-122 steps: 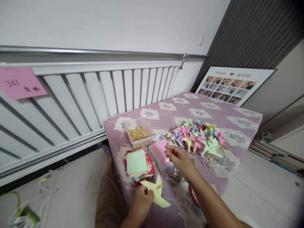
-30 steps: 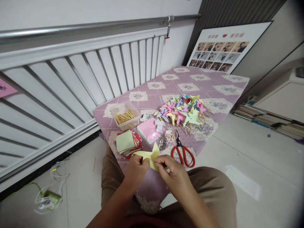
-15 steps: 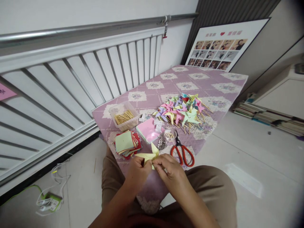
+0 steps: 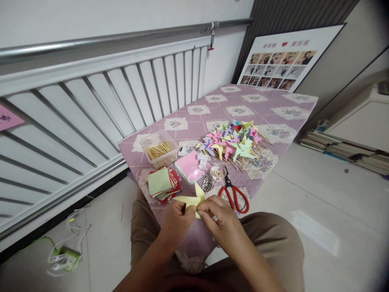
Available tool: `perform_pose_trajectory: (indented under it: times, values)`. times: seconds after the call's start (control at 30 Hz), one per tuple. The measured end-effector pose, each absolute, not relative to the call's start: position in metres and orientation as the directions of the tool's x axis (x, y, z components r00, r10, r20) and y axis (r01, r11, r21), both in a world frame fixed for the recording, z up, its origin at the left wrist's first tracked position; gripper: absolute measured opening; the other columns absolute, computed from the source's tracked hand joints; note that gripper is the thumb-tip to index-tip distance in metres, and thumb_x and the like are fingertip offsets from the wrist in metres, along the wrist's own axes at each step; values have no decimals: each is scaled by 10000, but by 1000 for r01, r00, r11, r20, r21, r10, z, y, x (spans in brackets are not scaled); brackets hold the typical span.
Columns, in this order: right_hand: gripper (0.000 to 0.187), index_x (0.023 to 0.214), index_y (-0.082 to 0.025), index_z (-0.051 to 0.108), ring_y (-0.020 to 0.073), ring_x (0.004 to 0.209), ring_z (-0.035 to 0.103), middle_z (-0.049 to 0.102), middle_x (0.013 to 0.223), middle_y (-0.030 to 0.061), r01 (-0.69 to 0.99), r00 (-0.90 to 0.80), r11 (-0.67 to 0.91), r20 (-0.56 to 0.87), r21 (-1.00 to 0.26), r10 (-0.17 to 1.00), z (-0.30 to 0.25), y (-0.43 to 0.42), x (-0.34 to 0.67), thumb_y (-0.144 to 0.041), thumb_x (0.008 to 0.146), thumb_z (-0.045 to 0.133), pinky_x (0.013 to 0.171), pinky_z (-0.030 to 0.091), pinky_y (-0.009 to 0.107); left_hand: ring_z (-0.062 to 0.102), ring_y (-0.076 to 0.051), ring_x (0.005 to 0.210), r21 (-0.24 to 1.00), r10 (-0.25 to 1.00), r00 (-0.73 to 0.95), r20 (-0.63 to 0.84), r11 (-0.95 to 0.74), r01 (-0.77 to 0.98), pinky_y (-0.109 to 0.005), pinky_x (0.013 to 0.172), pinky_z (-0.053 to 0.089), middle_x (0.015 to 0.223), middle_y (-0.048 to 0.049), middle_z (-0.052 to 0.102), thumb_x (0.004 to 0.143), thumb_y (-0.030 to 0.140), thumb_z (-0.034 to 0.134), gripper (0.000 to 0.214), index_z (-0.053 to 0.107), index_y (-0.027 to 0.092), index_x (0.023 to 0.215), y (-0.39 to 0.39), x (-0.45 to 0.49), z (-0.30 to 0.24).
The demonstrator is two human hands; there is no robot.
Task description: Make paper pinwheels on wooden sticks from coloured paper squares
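Observation:
A pale yellow paper pinwheel is between my two hands, over the near edge of the table. My left hand is closed on its left side, thumb pressed towards the middle. My right hand pinches at its centre from the right; whether a small part sits between those fingertips is hidden. Just beyond my hands lie a heap of small metal pins and a round clear dish of small pale pieces. Red-handled scissors rest right of my right hand. A stack of coloured paper squares stands to the left.
Finished pinwheels on sticks lie piled on the patterned tablecloth. A plastic box holds wooden sticks, beside pink paper sheets. A radiator runs along the left; a photo board leans at the back.
Almost nothing differs. Both hands stay on the yellow pinwheel, with a slight shift of the fingers at its centre, and the whole view has moved a little.

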State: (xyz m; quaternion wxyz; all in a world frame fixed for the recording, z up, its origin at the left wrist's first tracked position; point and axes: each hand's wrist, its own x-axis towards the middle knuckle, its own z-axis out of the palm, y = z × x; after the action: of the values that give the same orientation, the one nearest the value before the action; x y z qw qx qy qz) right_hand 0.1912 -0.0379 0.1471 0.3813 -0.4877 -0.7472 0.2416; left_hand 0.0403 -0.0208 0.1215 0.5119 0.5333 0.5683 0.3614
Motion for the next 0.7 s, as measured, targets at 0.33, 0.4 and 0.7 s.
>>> perform_pose_trajectory:
  times: [0.33,0.4,0.7]
  values:
    - [159,721,-197,567,134,665,476,462,708,-18,405,-194,239,173,-883,966,153,-41,191,-169,871,522,609,361,237,320,-81,503,960,984,108,-142,111,257,-233,483,240,522,53,398,731,241,496,183,487,164,565,-25,41,123]
    - [168,701,-195,563,132,661,469,451,701,-22,373,-184,198,137,-906,973,155,-40,191,-183,865,526,605,360,235,328,-84,509,955,986,115,-117,80,287,-233,486,249,527,52,400,724,230,493,171,490,164,567,-26,41,127]
    - [139,670,-194,575,161,727,517,518,736,-5,309,-107,63,31,-949,994,151,-38,190,-263,790,584,692,402,274,475,-114,566,906,992,113,53,-96,412,-232,553,358,613,7,524,702,192,471,117,571,147,658,-28,41,139]
